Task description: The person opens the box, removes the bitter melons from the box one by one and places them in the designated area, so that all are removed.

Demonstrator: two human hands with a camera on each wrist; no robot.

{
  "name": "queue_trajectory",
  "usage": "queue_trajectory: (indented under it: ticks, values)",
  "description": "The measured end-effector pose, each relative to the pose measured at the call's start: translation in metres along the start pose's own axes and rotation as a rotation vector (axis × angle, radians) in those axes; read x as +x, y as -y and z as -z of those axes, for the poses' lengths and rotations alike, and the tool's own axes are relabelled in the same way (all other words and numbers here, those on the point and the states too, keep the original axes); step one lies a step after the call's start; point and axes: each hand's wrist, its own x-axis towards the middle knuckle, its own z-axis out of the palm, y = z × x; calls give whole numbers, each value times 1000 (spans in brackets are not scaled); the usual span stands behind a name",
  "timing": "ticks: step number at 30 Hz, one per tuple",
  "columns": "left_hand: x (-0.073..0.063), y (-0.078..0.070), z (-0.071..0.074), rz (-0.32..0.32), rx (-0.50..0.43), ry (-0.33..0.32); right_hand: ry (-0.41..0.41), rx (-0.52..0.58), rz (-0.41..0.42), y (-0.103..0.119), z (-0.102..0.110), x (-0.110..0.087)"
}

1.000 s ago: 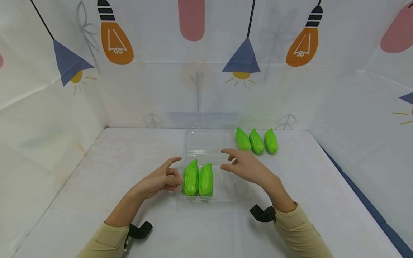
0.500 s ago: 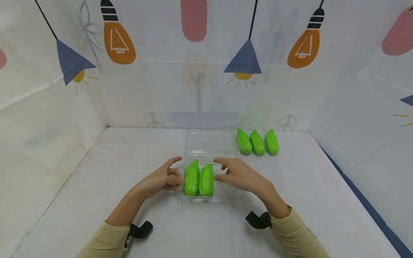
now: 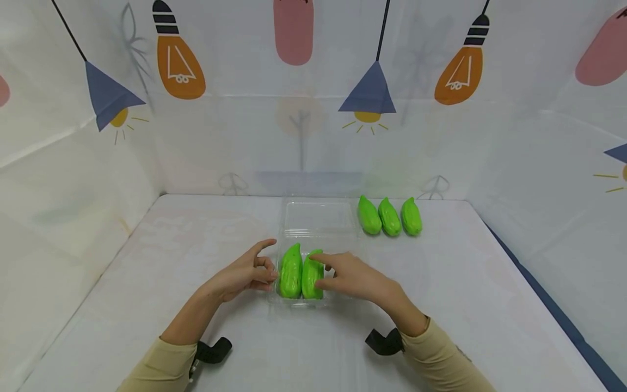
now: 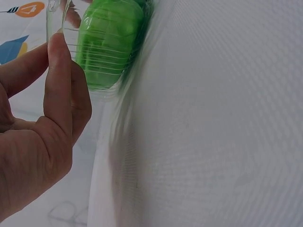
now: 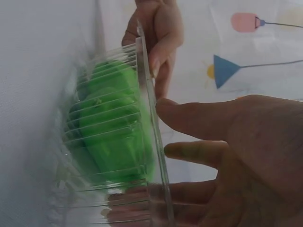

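A clear plastic clamshell box (image 3: 343, 272) lies on the table with its lid (image 3: 318, 216) folded back. Two bright green, gourd-like vegetables sit side by side in its left part: a left gourd (image 3: 290, 272) and a right gourd (image 3: 309, 277). My left hand (image 3: 242, 275) pinches the box's left rim between thumb and finger, as the left wrist view shows. Over the right gourd is my right hand (image 3: 355, 276), thumb and fingers apart, partly covering it. In the right wrist view its fingertips are by the box rim (image 5: 154, 109); whether they touch the gourd I cannot tell.
Three more green gourds (image 3: 389, 216) lie in a row at the table's back right, beside the lid. A white table (image 3: 147, 261) reaches back to a fabric wall (image 3: 220, 136) printed with lamps and bulbs.
My right hand has moved left and slightly nearer to me, from the right side of the box to over the right gourd. The left hand stays at the rim.
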Motion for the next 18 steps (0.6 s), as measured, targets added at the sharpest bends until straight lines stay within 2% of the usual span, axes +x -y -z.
queue_trajectory:
  ticks: [4, 12, 18]
  values:
    - [0, 1, 0, 0, -3, 1, 6, -12, 13, -2, -3, 1]
    - [0, 0, 0, -5, -10, 7, 19, -150, 70, -2, -7, 4]
    - [0, 1, 0, -4, -14, 10, 46, -176, 104, -2, -8, 3]
